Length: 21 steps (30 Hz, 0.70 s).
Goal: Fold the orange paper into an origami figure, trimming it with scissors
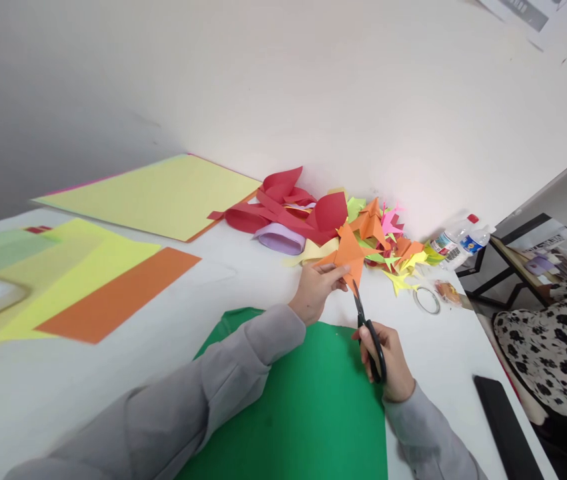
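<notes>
Pinched in the fingers of my left hand [316, 290] is an orange folded paper shape [350, 252] with pointed corners, held up above the table. My right hand [388, 357] grips black-handled scissors [374, 347], whose blades point up at the lower edge of the orange paper. Whether the blades are cutting into the paper or only touching it, I cannot tell. Beneath both hands lies a large green sheet [303, 407]. Just behind the orange shape, several folded paper pieces [370, 223] in orange, yellow, green and pink are heaped up.
Red curled paper strips [283, 207] and a purple roll [280, 239] lie against the wall. Pale yellow sheets [163, 193] and an orange strip [123, 293] are at left. Bottles [456, 240], a tape roll [426, 301] and a black object [506, 427] lie right, near a person in patterned clothing [553, 347].
</notes>
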Motion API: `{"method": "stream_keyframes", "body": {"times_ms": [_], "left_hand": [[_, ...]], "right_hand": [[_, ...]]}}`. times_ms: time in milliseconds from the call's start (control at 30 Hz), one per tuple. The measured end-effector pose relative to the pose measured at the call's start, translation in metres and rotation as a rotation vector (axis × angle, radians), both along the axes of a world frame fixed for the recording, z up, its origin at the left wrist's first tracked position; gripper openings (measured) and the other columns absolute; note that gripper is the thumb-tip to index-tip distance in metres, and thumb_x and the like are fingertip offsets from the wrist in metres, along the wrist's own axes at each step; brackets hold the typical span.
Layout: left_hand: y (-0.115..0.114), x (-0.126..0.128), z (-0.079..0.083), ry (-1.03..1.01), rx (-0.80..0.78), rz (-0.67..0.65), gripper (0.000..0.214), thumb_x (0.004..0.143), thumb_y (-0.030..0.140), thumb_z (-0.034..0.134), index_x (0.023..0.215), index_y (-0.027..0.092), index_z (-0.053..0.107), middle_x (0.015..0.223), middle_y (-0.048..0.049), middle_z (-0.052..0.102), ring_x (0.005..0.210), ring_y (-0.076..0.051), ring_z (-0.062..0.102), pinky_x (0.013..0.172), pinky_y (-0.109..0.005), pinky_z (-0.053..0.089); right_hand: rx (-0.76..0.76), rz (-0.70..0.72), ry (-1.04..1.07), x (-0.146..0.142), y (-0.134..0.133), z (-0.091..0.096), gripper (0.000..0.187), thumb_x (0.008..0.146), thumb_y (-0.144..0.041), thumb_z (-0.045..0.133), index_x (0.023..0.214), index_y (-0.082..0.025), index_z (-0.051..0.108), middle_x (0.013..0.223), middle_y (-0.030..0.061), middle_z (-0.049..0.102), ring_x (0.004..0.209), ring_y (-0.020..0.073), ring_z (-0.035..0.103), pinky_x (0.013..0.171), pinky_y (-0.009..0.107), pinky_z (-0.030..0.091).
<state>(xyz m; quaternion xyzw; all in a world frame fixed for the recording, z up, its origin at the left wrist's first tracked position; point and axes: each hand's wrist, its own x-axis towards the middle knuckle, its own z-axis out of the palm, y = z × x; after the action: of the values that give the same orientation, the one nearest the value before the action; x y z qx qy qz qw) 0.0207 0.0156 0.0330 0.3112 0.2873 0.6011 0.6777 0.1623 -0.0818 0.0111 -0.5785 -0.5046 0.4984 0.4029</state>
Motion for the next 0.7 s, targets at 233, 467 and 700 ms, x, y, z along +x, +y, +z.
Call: {"method": "stream_keyframes", "body": {"times_ms": [233, 467, 700], "left_hand": [[-0.0007, -0.0004, 0.0024, 0.002, 0.005, -0.013, 0.020, 0.054, 0.025, 0.078, 0.061, 0.010, 0.067, 0.061, -0.0038, 0.064, 0.050, -0.010, 0.053, 0.048, -0.026, 0.044], [-0.0023, -0.0005, 0.0025, 0.031, 0.012, -0.038, 0.022, 0.054, 0.026, 0.077, 0.065, 0.009, 0.068, 0.061, -0.0036, 0.063, 0.051, -0.011, 0.053, 0.046, -0.026, 0.045], [-0.0039, -0.0008, 0.0050, 0.036, 0.013, -0.042, 0.022, 0.054, 0.026, 0.077, 0.064, 0.009, 0.068, 0.061, -0.0037, 0.062, 0.052, -0.011, 0.054, 0.046, -0.025, 0.047]], "right_hand": [[0.016, 0.012, 0.015, 0.0002, -0.0012, -0.0012, 0.044, 0.075, -0.058, 0.058, 0.070, -0.014, 0.051, 0.043, -0.0073, 0.046, 0.025, 0.0035, 0.036, 0.024, 0.015, 0.023], [0.026, 0.024, 0.029, 0.0015, -0.0011, -0.0002, 0.045, 0.076, -0.057, 0.058, 0.077, -0.012, 0.056, 0.044, -0.0074, 0.045, 0.026, 0.0036, 0.036, 0.025, 0.015, 0.023], [0.014, 0.004, 0.051, 0.0005, -0.0005, -0.0025, 0.046, 0.078, -0.057, 0.056, 0.079, -0.011, 0.059, 0.042, -0.0077, 0.044, 0.024, 0.0030, 0.034, 0.024, 0.015, 0.022]]}}
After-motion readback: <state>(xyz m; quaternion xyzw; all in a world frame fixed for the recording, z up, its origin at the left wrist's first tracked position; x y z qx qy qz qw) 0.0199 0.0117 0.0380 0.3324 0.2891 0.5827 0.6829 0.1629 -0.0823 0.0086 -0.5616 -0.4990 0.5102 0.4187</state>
